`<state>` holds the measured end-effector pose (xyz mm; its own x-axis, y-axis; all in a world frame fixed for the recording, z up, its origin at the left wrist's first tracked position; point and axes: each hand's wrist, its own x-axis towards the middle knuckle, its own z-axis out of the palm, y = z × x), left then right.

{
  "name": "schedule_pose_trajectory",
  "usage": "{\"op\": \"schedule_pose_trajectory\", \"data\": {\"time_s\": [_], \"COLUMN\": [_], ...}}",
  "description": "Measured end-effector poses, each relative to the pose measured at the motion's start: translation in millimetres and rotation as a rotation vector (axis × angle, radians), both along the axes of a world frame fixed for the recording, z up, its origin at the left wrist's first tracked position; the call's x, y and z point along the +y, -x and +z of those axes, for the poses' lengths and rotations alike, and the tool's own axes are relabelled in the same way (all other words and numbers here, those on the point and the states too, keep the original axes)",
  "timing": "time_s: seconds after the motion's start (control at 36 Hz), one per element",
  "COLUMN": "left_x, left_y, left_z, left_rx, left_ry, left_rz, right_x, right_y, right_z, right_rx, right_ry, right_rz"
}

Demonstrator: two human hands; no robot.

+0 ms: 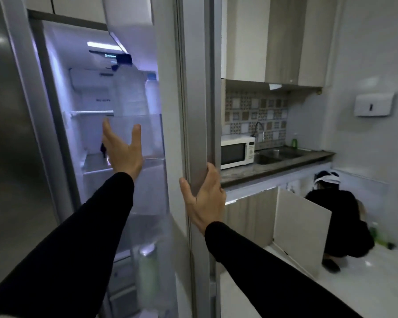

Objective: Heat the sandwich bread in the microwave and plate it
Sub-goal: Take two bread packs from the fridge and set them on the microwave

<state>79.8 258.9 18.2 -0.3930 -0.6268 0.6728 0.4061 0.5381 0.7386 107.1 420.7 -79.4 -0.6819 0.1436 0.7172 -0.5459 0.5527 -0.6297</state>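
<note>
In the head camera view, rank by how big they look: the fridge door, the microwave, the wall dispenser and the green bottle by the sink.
1. Fridge door, though it is nearest.
2. Microwave.
3. Wall dispenser.
4. Green bottle.

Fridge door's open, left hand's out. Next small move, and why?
Probably extend the left hand further into the fridge to find the bread: it is open and empty, no bread shows, and the right hand already holds the fridge door by its edge.

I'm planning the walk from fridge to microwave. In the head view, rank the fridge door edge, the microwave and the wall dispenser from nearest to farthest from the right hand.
1. Fridge door edge: gripped by the right hand.
2. Microwave: on the counter, right of the door.
3. Wall dispenser: far right wall.
</note>
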Motion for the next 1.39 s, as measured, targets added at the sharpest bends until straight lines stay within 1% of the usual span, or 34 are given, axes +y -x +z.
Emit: {"op": "schedule_pose_trajectory", "data": {"time_s": [0.14,0.28,0.39,0.53,0.64,0.75,0.86,0.94,1.08,1.25,1.39], "left_x": [27.2,55.5,76.8,107.0,128.9,146.8,161.1,168.9,171.8,155.6,124.2], "left_y": [-0.4,-3.2,-1.4,6.7,17.2,28.7,35.7,39.8,46.4,45.2,39.7], "left_z": [-6.1,-11.2,-14.4,-19.7,-24.3,-26.7,-28.9,-31.2,-36.9,-43.2,-41.6], "left_rx": [0.064,0.043,0.016,0.012,0.011,0.022,0.018,0.008,-0.012,-0.040,-0.063], "left_ry": [0.087,0.196,0.307,0.388,0.409,0.425,0.457,0.482,0.507,0.434,0.350], "left_rz": [-0.098,-0.175,-0.222,-0.255,-0.263,-0.232,-0.172,-0.165,-0.193,-0.204,-0.178], "right_x": [31.3,60.7,90.7,138.3,166.2,180.7,180.7,178.0,173.4,132.1,83.1], "right_y": [10.1,26.6,37.4,56.5,67.0,72.2,71.4,70.3,62.0,39.3,26.0], "right_z": [5.1,4.3,7.8,16.1,24.3,25.6,22.1,20.2,21.3,40.7,56.8], "right_rx": [-0.104,-0.133,-0.183,-0.278,-0.389,-0.484,-0.525,-0.493,-0.395,-0.153,-0.030], "right_ry": [0.100,0.294,0.392,0.359,0.366,0.354,0.325,0.346,0.322,0.366,0.286], "right_rz": [-0.105,-0.194,-0.243,-0.194,-0.147,-0.090,-0.064,-0.041,-0.047,-0.051,-0.008]}}
